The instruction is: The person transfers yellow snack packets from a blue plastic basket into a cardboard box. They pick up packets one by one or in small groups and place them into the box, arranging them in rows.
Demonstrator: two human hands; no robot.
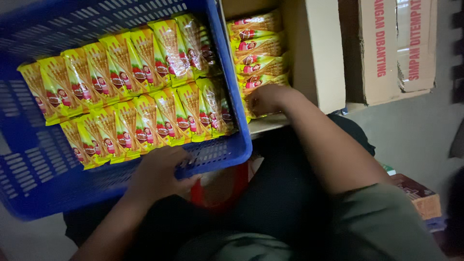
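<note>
Left hand (pixel 157 174) clamps the blue crate (pixel 29 145) near rim, right hand (pixel 266 99) pinches yellow snack packets (pixel 256 48) in the right-side carton (pixel 314 48); keep crate steady, lift few packets.

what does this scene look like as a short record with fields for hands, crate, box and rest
left hand: left hand grips the near rim of the blue crate
right hand: right hand reaches into the cardboard box, touching the boxed packets
crate: holds two rows of yellow snack packets, tilted
box: open, beside the crate
rest: second cardboard box to the right
</note>
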